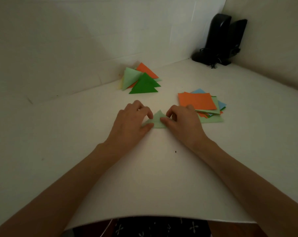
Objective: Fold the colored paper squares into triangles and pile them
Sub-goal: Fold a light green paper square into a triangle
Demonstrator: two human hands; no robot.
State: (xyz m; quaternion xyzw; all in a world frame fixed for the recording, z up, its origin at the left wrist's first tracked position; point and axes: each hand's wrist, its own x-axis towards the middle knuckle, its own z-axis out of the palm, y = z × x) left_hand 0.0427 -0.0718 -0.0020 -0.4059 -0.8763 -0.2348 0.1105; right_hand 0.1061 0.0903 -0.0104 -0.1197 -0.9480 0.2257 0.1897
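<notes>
I have the light green triangle (157,120) flat on the white table (144,177), just to the left of the stack of squares (198,101) and nearer to me than its orange top sheet. The triangle's tip points away from me.

My left hand (132,118) sits on the side of the triangle farthest from the stack, with the fingers curled down onto the sloping edge and the thumb lying along the bottom corner. My right hand (180,119) is between the triangle and the stack. Its thumb reaches across the paper and its curled fingers close on the edge that faces the stack, and its knuckles cover the near left corner of the stack. Both hands are narrow, gripping the folded paper.

The stack shows blue and pale green sheets fanned out under the orange one.

The pile of folded triangles (142,79) lies to the left of the stack and farther from me, by the white wall, with a dark green triangle in front.

Two black speakers (221,40) stand well behind the stack, in the corner.
</notes>
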